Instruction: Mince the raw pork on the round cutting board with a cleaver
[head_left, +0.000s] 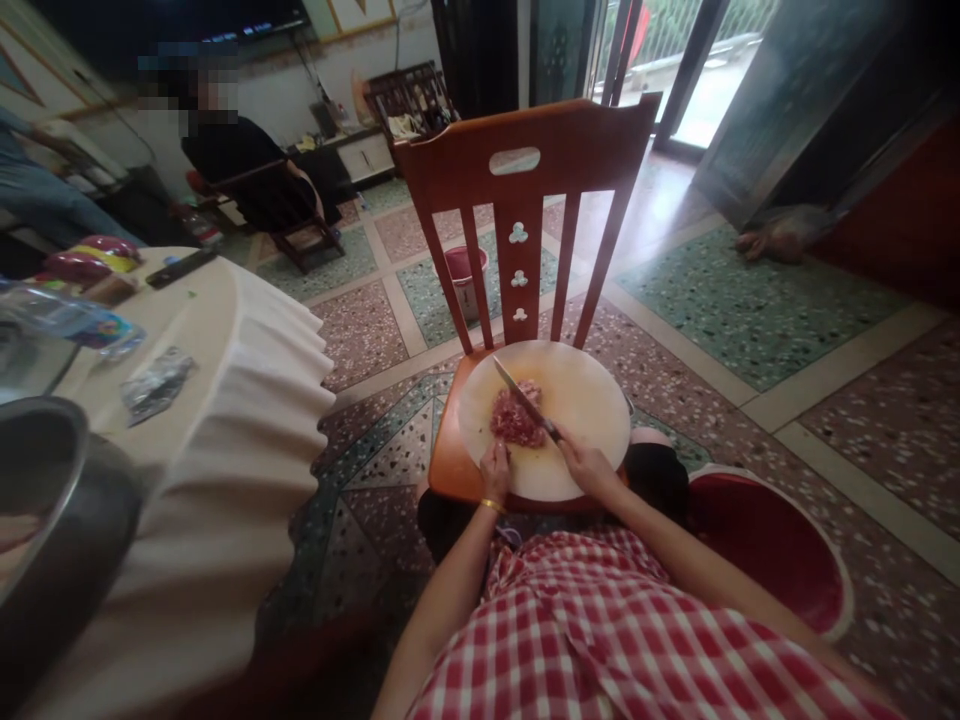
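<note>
A kitchen knife slants across a heap of chopped red meat, its tip pointing up and to the left. My right hand is closed round the dark handle. At the lower left edge of the meat is my left hand, fingers drawn together and touching or nearly touching it; whether they pinch a piece is hidden. Under the meat lies a round white cutting board, resting on the seat of a wooden chair.
On the left, a cloth-covered table carries a metal basin, a plastic bottle and a crumpled silver packet. A red tub stands at lower right; a bucket sits behind the chair. A person sits farther back.
</note>
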